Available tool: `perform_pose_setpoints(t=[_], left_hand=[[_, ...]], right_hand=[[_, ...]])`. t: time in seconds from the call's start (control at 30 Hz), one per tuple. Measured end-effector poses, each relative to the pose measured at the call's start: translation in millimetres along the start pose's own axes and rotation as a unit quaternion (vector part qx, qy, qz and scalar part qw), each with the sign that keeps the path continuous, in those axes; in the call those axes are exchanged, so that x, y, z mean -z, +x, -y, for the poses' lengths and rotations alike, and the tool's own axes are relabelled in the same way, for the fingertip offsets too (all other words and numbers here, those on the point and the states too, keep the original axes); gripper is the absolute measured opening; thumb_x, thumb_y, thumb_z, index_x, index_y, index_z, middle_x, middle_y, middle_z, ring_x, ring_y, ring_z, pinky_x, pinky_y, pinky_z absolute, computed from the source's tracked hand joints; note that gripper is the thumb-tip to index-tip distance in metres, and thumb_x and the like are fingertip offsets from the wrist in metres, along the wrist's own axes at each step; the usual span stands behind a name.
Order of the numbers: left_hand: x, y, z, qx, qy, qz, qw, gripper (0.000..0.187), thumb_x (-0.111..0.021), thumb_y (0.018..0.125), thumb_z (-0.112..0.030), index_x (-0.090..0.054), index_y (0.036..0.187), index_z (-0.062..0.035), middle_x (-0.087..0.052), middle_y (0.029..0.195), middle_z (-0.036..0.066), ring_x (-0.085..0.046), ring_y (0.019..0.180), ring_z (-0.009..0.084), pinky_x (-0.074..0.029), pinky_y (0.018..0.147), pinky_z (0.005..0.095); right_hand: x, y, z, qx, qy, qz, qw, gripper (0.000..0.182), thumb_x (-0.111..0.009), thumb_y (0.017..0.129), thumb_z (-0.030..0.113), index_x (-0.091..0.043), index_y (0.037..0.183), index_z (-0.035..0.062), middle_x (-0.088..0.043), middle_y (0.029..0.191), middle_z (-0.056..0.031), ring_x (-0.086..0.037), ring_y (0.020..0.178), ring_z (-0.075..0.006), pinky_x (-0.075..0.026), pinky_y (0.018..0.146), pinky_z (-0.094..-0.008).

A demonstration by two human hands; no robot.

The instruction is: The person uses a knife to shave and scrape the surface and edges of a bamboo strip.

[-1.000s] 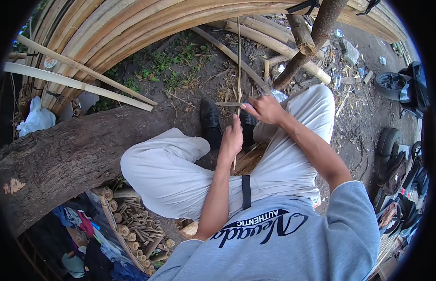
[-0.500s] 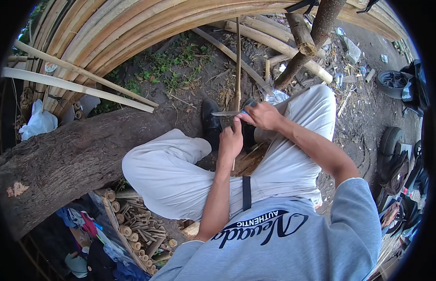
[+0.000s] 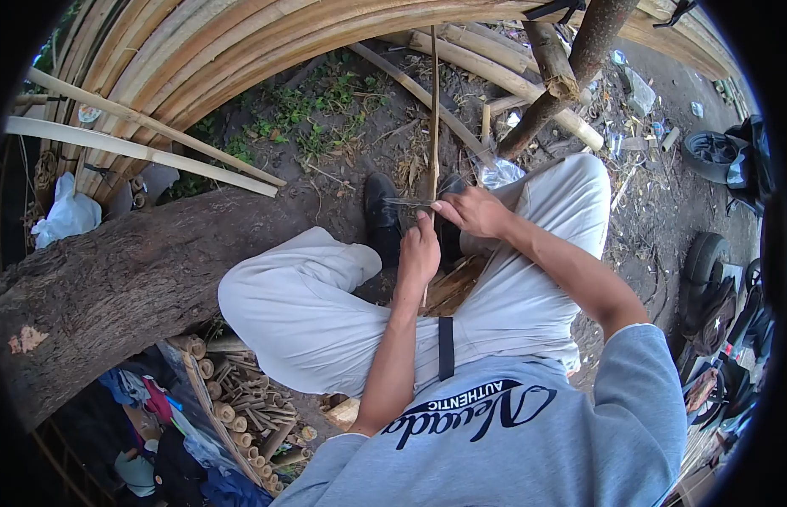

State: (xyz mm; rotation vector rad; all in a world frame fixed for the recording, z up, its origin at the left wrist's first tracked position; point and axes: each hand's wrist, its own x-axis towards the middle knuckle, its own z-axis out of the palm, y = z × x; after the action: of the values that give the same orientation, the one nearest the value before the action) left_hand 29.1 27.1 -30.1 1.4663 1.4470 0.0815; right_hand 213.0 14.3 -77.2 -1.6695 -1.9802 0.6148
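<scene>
Bamboo is what I see in my left hand (image 3: 418, 253), its grip pressed tight around a thin stick (image 3: 433, 110) standing upright between my knees, while my right hand (image 3: 471, 211) pinches a knife (image 3: 408, 203) laid crosswise against the stick just above the left fist.

"AUTHENTIC" above script "Nevada", upside down, on grey sweatshirt (image 3: 529, 439)

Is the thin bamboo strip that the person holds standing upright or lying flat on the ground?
Upright. The bamboo strip rises from the left hand, which grips its lower part, while the right hand holds a knife across it.
</scene>
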Motion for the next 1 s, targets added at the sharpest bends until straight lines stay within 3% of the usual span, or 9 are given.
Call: perform_pose_setpoints(t=[0.1, 0.17, 0.2, 0.23, 0.3, 0.4, 0.63, 0.77, 1.0], left_hand=[[-7, -1, 6, -0.081, 0.027, -0.026, 0.996, 0.073, -0.023, 0.108, -0.043, -0.063, 0.091, 0.0164, -0.061, 0.099, 0.042, -0.056, 0.104, 0.0567, -0.042, 0.094, 0.0587], [-3, -7, -5, -0.051, 0.045, -0.057, 0.996, 0.065, -0.022, 0.108, -0.036, -0.062, 0.094, 0.0139, -0.061, 0.096, 0.040, -0.057, 0.099, 0.0565, -0.042, 0.091, 0.0593], [-10, 9, 15, -0.102, 0.051, -0.068, 0.991, 0.063, -0.022, 0.108, -0.035, -0.063, 0.094, 0.0109, -0.061, 0.096, 0.041, -0.055, 0.100, 0.0575, -0.040, 0.092, 0.0606], [-10, 15, 16, -0.108, 0.026, -0.075, 0.991, 0.060, -0.024, 0.107, -0.039, -0.060, 0.089, 0.0061, -0.062, 0.077, 0.032, -0.061, 0.083, 0.0514, -0.047, 0.081, 0.0567], [-12, 31, 34, 0.041, -0.200, 0.075, 0.976, 0.055, -0.027, 0.106, -0.045, -0.053, 0.082, -0.0026, -0.051, 0.055, 0.012, -0.055, 0.050, 0.0307, -0.047, 0.052, 0.0438], [2, 7, 12, 0.107, -0.455, 0.235, 0.852, 0.046, -0.030, 0.105, -0.049, -0.046, 0.081, -0.0136, -0.028, 0.052, -0.007, -0.026, 0.036, 0.0062, -0.024, 0.031, 0.0235], [7, 9, 12, 0.055, -0.616, 0.372, 0.692, 0.043, -0.029, 0.106, -0.045, -0.049, 0.088, -0.0113, -0.040, 0.059, -0.002, -0.038, 0.042, 0.0091, -0.036, 0.037, 0.0238], [6, 3, 6, 0.040, -0.608, 0.343, 0.715, 0.044, -0.028, 0.106, -0.044, -0.050, 0.091, -0.0097, -0.044, 0.064, 0.001, -0.044, 0.046, 0.0125, -0.040, 0.040, 0.0260], [-1, -4, 1, -0.056, -0.693, 0.341, 0.633, 0.036, -0.034, 0.106, -0.038, -0.046, 0.087, -0.0105, -0.045, 0.066, 0.000, -0.047, 0.049, 0.0108, -0.041, 0.040, 0.0233]], right_hand=[[7, 2, -4, 0.026, -0.010, 0.043, 0.999, 0.058, -0.043, 0.104, 0.048, -0.066, 0.076, 0.0038, -0.063, 0.066, -0.0248, -0.064, 0.064, -0.0444, -0.051, 0.055, -0.0512], [10, 21, -27, -0.084, -0.072, -0.002, 0.994, 0.057, -0.042, 0.104, 0.047, -0.065, 0.076, 0.0037, -0.064, 0.068, -0.0246, -0.064, 0.065, -0.0442, -0.051, 0.055, -0.0505], [15, 25, -23, -0.088, -0.110, 0.004, 0.990, 0.056, -0.042, 0.105, 0.046, -0.065, 0.079, 0.0026, -0.065, 0.070, -0.0244, -0.064, 0.066, -0.0448, -0.051, 0.057, -0.0513], [14, 26, -23, -0.088, -0.115, 0.000, 0.989, 0.056, -0.042, 0.105, 0.046, -0.065, 0.079, 0.0026, -0.065, 0.070, -0.0244, -0.064, 0.066, -0.0448, -0.051, 0.057, -0.0513], [-1, 23, -17, -0.113, -0.034, -0.066, 0.991, 0.054, -0.041, 0.105, 0.046, -0.065, 0.084, 0.0028, -0.064, 0.069, -0.0244, -0.063, 0.066, -0.0458, -0.051, 0.059, -0.0531], [20, 16, 7, -0.100, 0.019, -0.031, 0.994, 0.051, -0.041, 0.106, 0.044, -0.066, 0.087, 0.0029, -0.062, 0.066, -0.0246, -0.063, 0.066, -0.0462, -0.051, 0.062, -0.0539], [45, -15, 52, -0.039, 0.075, 0.048, 0.995, 0.046, -0.041, 0.106, 0.040, -0.066, 0.088, 0.0059, -0.064, 0.069, -0.0209, -0.064, 0.068, -0.0417, -0.052, 0.063, -0.0503], [56, -20, 64, -0.098, 0.130, 0.033, 0.986, 0.046, -0.038, 0.107, 0.038, -0.066, 0.088, 0.0065, -0.062, 0.067, -0.0201, -0.064, 0.067, -0.0411, -0.051, 0.065, -0.0490], [64, -42, 101, -0.088, 0.212, -0.011, 0.973, 0.044, -0.039, 0.107, 0.032, -0.067, 0.090, 0.0016, -0.065, 0.071, -0.0202, -0.064, 0.066, -0.0408, -0.051, 0.064, -0.0472]])
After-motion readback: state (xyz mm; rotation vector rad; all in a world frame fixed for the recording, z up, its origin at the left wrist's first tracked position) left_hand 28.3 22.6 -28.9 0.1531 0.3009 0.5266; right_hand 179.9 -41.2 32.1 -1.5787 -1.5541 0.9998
